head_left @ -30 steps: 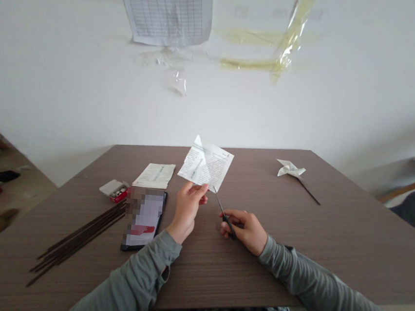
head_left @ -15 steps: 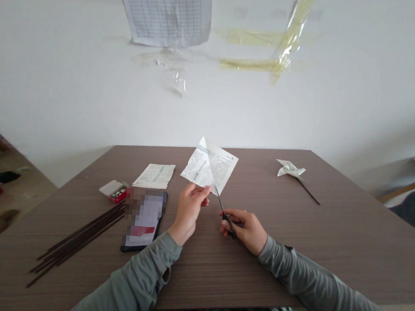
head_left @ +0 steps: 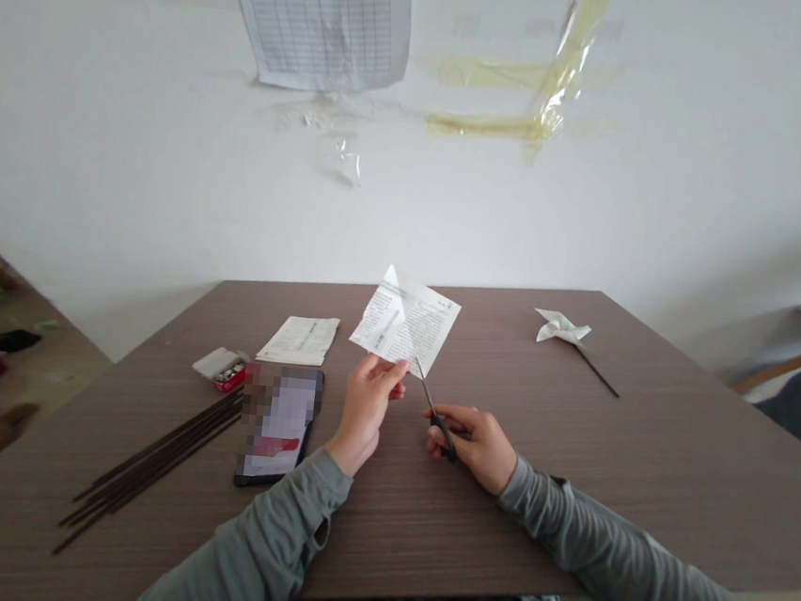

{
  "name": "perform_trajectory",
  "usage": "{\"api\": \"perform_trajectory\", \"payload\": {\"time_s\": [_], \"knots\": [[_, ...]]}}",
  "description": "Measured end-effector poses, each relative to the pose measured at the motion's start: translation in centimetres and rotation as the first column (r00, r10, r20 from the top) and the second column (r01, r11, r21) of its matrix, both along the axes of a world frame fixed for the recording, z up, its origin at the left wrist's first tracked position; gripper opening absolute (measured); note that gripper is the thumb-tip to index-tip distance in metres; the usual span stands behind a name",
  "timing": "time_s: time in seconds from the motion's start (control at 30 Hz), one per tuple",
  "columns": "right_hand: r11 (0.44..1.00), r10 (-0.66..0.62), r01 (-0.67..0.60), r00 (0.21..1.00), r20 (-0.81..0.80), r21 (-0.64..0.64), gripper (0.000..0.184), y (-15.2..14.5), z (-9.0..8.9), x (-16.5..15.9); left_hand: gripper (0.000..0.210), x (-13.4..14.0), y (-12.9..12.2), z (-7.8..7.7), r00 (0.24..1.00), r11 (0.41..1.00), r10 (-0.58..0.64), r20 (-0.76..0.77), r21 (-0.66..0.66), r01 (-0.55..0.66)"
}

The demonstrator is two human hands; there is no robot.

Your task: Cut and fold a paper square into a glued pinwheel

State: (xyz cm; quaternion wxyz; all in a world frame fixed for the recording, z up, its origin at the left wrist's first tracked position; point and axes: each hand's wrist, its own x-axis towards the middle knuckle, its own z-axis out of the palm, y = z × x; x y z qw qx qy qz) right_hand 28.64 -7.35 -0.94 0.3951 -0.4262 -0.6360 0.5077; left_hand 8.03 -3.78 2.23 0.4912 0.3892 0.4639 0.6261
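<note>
My left hand (head_left: 367, 406) pinches the lower corner of a printed sheet of paper (head_left: 409, 320), which is held up above the table and shows a diagonal crease. In my right hand (head_left: 478, 445) is a pair of scissors (head_left: 441, 434) with black handles. Their blades point up and left and meet the paper's lower edge, just beside my left fingertips. Whether the blades are parted is too small to tell. Farther right lies a paper pinwheel (head_left: 562, 328) on a dark stick.
Left of my hands, a phone (head_left: 282, 426) lies on the brown table (head_left: 490, 545). Around it are a stack of printed paper (head_left: 298, 340), a small open box (head_left: 224, 369) with a red front, and several dark sticks (head_left: 152, 451). A white wall (head_left: 451, 220) rises behind.
</note>
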Motion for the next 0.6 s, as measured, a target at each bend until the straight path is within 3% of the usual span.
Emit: {"api": "perform_trajectory", "payload": {"time_s": [0.27, 0.43, 0.6], "knots": [[1.0, 0.012, -0.012, 1.0, -0.004, 0.011, 0.062, 0.3, -0.8, 0.3, 0.06, 0.1, -0.1, 0.2, 1.0, 1.0, 0.0, 0.0, 0.001, 0.0], [0.999, 0.031, -0.031, 0.999, -0.011, 0.029, 0.076, 0.6, -1.4, 0.4, 0.06, 0.1, -0.1, 0.1, 1.0, 1.0, -0.01, -0.014, 0.007, 0.01], [0.998, 0.028, -0.028, 1.0, 0.01, 0.047, 0.078, 0.7, -1.7, 0.4, 0.06, 0.1, 0.0, -0.1, 1.0, 1.0, -0.013, -0.025, 0.022, 0.013]]}}
